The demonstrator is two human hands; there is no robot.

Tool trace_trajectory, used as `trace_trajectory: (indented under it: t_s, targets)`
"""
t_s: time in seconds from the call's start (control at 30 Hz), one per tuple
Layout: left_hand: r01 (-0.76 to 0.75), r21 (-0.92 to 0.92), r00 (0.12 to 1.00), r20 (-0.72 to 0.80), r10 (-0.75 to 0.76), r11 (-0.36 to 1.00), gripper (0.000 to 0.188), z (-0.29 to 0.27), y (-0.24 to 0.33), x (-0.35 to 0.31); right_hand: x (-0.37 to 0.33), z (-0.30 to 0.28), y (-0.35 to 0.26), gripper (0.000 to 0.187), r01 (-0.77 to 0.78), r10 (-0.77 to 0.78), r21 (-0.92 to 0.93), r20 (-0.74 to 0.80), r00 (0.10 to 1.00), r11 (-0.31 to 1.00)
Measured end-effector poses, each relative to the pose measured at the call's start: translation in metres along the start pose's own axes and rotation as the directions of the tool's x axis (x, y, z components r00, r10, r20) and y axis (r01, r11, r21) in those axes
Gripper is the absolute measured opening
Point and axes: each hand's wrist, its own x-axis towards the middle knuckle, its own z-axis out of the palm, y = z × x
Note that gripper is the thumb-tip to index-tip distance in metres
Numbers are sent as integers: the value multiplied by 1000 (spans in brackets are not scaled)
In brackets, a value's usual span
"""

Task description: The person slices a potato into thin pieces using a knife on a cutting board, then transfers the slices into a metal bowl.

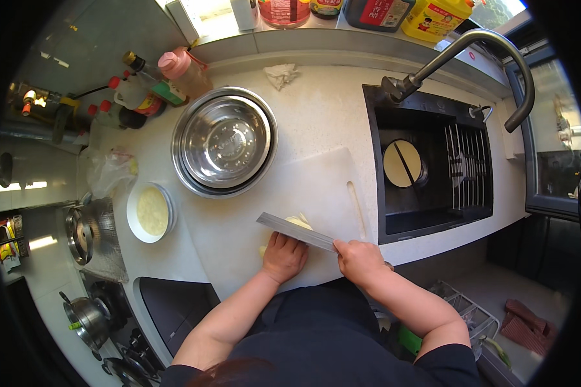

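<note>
My right hand (pixel 360 260) is wrapped round the handle of a broad-bladed kitchen knife (pixel 295 233). Its blade slants up and left across the white cutting board (pixel 316 177). Just on the near side of the blade, my left hand (pixel 285 257) has its fingers bent over a pale yellow vegetable piece (pixel 263 250), of which only a bit shows; its kind is unclear. Thin pale slices (pixel 299 221) lie against the far side of the blade.
Nested steel bowls (pixel 272 138) stand beyond the board, and a white bowl (pixel 132 219) with pale contents sits left. Bottles (pixel 155 80) line the back left. A black sink (pixel 394 222) with a curved tap (pixel 455 48) and metal rack (pixel 468 168) is at right.
</note>
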Motion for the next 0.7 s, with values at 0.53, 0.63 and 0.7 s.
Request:
trace_trajectory:
  t_s: [0.53,0.63,0.7]
  targets:
    - [7,-42,1000,-18,-8,999,31,1,-1,-2,7,-13,-12,12,-61,70,-62,157,985,996]
    - [9,-59,1000,-26,-10,998,29,2,-1,-1,16,-4,-11,12,-71,83,-68,207,975,995]
    - [-7,-68,999,-43,4,998,29,0,-1,2,29,16,-11,12,-62,71,-71,134,988,996]
